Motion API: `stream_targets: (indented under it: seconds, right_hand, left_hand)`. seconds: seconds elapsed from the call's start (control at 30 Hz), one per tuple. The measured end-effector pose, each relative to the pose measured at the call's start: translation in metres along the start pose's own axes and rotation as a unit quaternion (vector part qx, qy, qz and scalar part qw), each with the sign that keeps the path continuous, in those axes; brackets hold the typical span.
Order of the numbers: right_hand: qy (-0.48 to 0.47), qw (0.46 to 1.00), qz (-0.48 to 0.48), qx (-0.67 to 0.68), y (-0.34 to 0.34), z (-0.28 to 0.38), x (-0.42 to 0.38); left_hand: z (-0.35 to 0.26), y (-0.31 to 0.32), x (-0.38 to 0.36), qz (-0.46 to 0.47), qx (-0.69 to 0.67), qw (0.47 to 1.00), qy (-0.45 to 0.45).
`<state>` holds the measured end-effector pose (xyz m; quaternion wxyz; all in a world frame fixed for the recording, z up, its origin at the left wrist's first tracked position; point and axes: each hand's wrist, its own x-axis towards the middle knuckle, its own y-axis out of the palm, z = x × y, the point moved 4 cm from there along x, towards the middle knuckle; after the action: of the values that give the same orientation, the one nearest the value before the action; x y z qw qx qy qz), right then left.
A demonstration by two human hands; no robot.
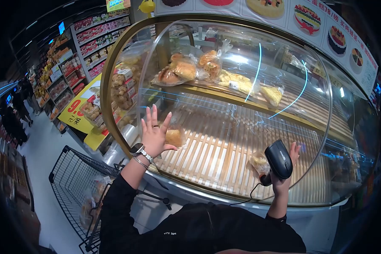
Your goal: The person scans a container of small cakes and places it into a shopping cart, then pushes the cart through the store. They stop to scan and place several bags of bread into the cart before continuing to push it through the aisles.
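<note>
My left hand [153, 137] is open, fingers spread, at the left edge of the clear curved cover [327, 106] of a bread case. Just behind it, a bagged piece of bread [173, 137] lies on the lower wooden slats [216, 161]. In my right hand [281, 185] is a black barcode scanner [279, 160], its cord trailing down to the left; some fingers stretch out past its right side. Beside the scanner sits another bagged bread [258, 160], partly hidden by it.
Several bagged breads [185, 70] lie on the upper shelf [252, 103]. To the left are stacked packs of round pastries [122, 91] and a yellow price sign [78, 108]. A wire shopping cart [67, 180] with bagged goods stands at my left. People are farther down the aisle.
</note>
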<state>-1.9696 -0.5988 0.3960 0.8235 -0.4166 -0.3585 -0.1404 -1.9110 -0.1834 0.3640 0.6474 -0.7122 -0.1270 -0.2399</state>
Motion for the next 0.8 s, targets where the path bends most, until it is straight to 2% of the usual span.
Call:
stream_targets:
  seconds: [0.23,0.8]
  right_hand:
    - [0.013,0.999,0.037,-0.011,0.031,0.021,0.003]
    - [-0.02,0.995,0.075,-0.06,0.086,0.067,0.012]
  left_hand:
    - [0.05,0.008,-0.003,-0.039,-0.022,0.999,-0.027]
    - [0.124,0.012,-0.006,-0.029,0.001,0.999,-0.038]
